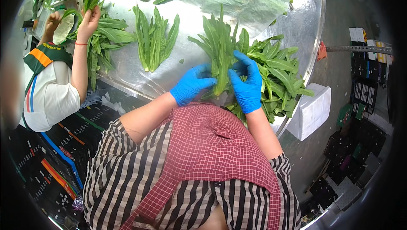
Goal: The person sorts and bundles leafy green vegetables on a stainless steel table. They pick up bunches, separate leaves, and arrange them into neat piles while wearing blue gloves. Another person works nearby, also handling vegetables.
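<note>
A bunch of long-leaved green lettuce point(219, 51) stands out before me at the near edge of the metal table, its pale stem end towards my apron. My left hand point(194, 83), in a blue glove, cups its left side, thumb near the stem end. From the right, my right hand point(246, 80), also gloved in blue, curves about the leaves with its thumb against them. Some fingertips are hidden behind the foliage. Just beyond my right hand lies a loose heap of the same greens point(279, 67). Another bunch point(155, 42) rests flat to the left.
A co-worker's hand point(89, 23) lifts greens at the left, over a leaf pile point(108, 36). Clear plastic sheeting point(235, 10) covers part of the metal table point(124, 61). A white box point(310, 110) sits by the right edge. Stacked black crates point(86, 134) stand at lower left.
</note>
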`<action>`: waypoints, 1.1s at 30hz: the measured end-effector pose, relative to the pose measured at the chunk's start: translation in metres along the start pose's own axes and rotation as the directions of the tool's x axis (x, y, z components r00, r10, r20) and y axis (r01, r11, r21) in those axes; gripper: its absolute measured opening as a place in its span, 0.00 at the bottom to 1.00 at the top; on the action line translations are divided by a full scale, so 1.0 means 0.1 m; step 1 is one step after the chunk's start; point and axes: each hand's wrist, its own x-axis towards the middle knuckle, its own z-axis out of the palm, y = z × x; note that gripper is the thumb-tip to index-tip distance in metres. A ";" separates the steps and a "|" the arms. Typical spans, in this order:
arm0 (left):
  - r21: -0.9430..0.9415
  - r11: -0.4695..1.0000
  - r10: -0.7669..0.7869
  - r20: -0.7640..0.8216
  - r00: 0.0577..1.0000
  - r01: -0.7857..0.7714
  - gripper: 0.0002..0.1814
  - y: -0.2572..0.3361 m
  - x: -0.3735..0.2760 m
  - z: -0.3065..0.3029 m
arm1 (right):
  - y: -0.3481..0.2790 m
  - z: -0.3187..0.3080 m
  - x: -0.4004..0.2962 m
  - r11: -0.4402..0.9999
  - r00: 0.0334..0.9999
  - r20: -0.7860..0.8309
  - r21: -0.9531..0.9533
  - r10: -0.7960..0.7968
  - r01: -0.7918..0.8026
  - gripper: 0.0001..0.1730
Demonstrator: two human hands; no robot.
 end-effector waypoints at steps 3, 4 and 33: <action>0.026 1.000 0.016 -0.007 1.000 -0.016 0.28 0.00 0.00 0.01 | 0.00 -0.02 0.04 0.981 0.995 0.052 -0.172 -0.087 0.095 0.18; 0.042 0.999 0.021 -0.008 1.000 -0.021 0.27 -0.01 0.01 0.00 | 0.01 -0.02 0.04 0.975 0.995 0.068 -0.206 -0.075 0.087 0.18; 0.015 1.000 0.003 -0.085 0.996 -0.001 0.24 -0.17 0.12 -0.16 | -0.06 -0.18 -0.01 0.847 0.947 -0.173 0.510 0.269 -0.147 0.14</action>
